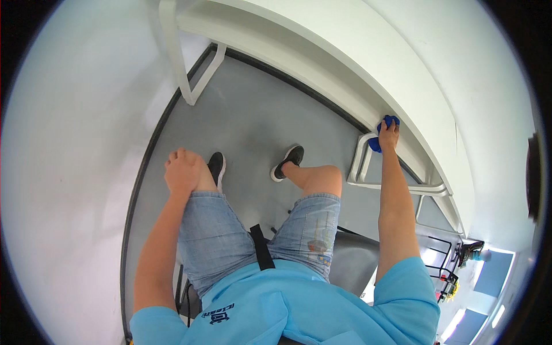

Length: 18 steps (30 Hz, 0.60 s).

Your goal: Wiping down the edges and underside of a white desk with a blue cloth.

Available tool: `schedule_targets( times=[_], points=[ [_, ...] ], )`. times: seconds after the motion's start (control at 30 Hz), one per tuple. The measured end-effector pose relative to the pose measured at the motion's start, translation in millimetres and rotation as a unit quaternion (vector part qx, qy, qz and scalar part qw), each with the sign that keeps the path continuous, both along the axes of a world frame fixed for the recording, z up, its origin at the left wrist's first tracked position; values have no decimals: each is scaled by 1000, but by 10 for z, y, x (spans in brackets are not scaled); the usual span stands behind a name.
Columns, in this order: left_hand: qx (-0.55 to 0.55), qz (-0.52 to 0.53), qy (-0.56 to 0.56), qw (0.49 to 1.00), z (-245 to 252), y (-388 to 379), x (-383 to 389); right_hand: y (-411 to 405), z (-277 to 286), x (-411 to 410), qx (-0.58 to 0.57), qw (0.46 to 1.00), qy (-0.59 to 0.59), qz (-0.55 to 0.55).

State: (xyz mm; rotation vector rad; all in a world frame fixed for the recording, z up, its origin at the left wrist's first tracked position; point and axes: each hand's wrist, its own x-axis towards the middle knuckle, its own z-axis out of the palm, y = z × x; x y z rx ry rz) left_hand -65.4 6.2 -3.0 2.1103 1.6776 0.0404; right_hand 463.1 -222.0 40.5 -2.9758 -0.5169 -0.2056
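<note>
My right hand is closed on a crumpled blue cloth and presses it against the inner face of a long white table or counter, just under its edge. Part of the cloth hangs below my palm, near a white metal leg frame. My left hand rests on my bare left knee, its fingers bent over it, and no object shows in it.
White tubular leg frames stand under the table at right and at upper left. A white wall runs along my left. A dark seat is beneath me. Another person and black metal racks are at far right.
</note>
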Motion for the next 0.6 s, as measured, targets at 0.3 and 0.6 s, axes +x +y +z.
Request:
schedule_targets(
  times=[0.3,0.6],
  points=[
    [6,-22,11,1000,21,-1,114,762,-18,-425,27,995,-21,99],
    [6,-23,21,1000,63,5,141,1973,24,-1439,60,955,-18,288]
  ],
)
